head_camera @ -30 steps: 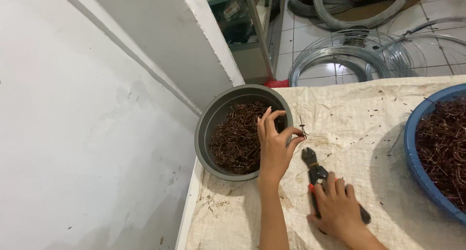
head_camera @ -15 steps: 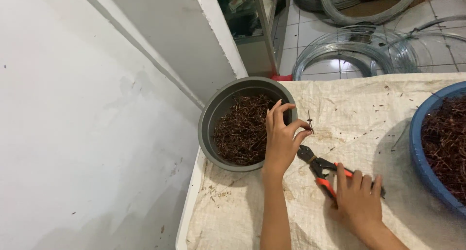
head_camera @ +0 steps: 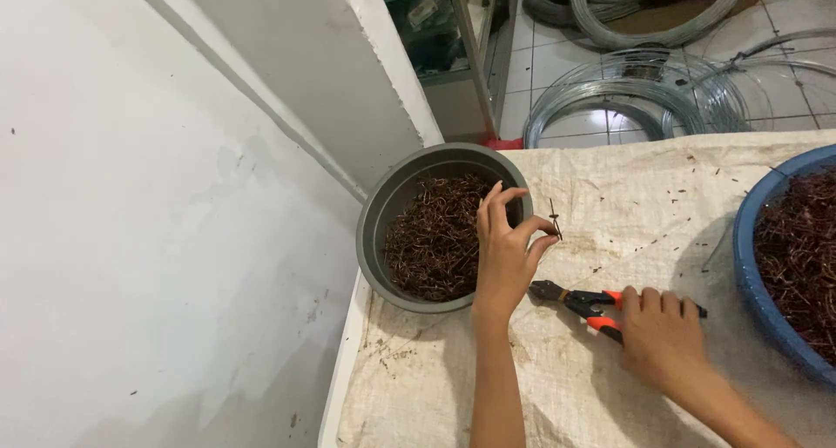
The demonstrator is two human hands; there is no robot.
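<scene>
My left hand (head_camera: 505, 252) hovers at the right rim of a grey bowl (head_camera: 383, 213) full of short rusty-brown wire pieces. Its thumb and forefinger pinch one small dark wire piece (head_camera: 555, 219), held upright above the cloth. My right hand (head_camera: 662, 335) rests on the table and grips the red and black handles of a pair of pliers (head_camera: 579, 302). The pliers lie flat with their black jaws pointing left, toward my left wrist.
A blue basin (head_camera: 751, 274) with more brown wire pieces stands at the right edge. A woven off-white sack cloth (head_camera: 627, 187) covers the table. Coils of grey wire (head_camera: 627, 91) lie on the tiled floor beyond. A white wall fills the left.
My right hand and the pliers have shifted right and turned flatter on the cloth. My left hand stays at the bowl's rim with the wire piece pinched.
</scene>
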